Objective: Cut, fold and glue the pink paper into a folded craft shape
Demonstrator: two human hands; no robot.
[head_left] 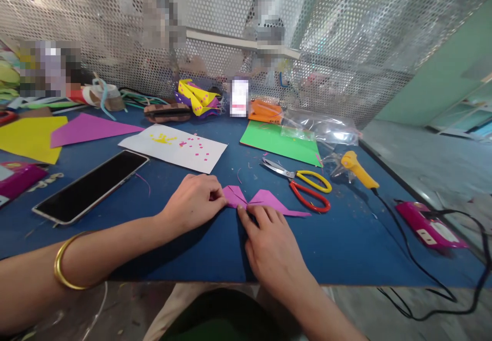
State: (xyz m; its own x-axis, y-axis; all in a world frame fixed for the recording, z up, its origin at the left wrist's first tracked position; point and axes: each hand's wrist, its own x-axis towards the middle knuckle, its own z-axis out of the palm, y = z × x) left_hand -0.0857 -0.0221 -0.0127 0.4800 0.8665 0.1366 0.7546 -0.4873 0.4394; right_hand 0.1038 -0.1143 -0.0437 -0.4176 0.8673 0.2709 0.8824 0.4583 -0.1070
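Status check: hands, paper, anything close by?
Left hand and right hand both pressing folded purple paper piece flat on blue table. Red-and-yellow-handled scissors lie just right of it, apart.

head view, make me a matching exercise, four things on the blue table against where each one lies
Things:
1. purple folded paper
2. scissors
3. phone
4. glue gun

Places:
A. left of the left hand, screen up
B. under the fingertips of both hands, the right hand pressing its middle
C. right of the scissors, near the table's right edge
D. just right of the purple paper, below the green sheet

Pairs: 1-B, 2-D, 3-A, 4-C
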